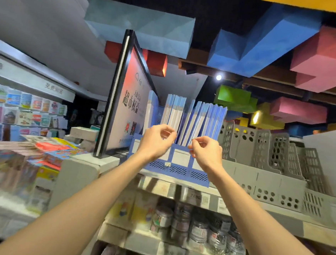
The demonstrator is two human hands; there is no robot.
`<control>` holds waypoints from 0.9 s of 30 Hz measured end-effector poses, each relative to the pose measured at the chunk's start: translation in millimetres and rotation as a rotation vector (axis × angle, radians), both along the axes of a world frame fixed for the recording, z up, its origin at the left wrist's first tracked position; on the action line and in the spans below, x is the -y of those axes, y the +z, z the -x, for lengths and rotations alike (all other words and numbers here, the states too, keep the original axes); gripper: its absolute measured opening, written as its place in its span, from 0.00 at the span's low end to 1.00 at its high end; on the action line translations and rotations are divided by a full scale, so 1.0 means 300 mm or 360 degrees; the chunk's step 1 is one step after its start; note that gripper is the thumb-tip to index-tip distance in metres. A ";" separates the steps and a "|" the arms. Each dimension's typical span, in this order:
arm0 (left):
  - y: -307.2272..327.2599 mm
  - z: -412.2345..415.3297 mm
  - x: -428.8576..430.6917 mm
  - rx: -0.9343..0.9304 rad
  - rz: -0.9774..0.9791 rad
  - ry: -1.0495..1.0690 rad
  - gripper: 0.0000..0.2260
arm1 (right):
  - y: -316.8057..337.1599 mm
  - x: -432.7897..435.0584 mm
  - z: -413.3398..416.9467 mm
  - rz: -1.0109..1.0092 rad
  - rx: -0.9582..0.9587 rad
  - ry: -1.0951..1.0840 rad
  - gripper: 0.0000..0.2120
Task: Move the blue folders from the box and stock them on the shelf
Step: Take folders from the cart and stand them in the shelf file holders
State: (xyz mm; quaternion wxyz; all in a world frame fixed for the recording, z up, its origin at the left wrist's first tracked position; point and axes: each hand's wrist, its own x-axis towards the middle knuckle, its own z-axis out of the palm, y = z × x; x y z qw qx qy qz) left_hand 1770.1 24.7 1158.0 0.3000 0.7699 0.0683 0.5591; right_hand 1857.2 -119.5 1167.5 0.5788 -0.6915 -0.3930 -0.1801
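Note:
Several blue folders [196, 119] stand upright in a blue slotted file rack [180, 169] on the top shelf, straight ahead. My left hand [156, 141] is raised in front of the rack's left part, fingers loosely curled and apart, nothing in them. My right hand [208, 151] is in front of the rack's right part, thumb and forefinger pinched at the lower front edge of one blue folder. The box is not in view.
A black-framed sign [125, 101] leans just left of the rack. Grey perforated file racks [271, 155] fill the top shelf to the right. Jars [199, 232] and price tags sit on the shelf below. Books and cards lie on the left display [47, 148].

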 end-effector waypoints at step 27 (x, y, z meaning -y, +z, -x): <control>-1.371 1.726 0.758 -0.0204 0.1046 0.1279 0.05 | -1.309 0.259 1.454 0.0930 -0.0580 0.1788 0.06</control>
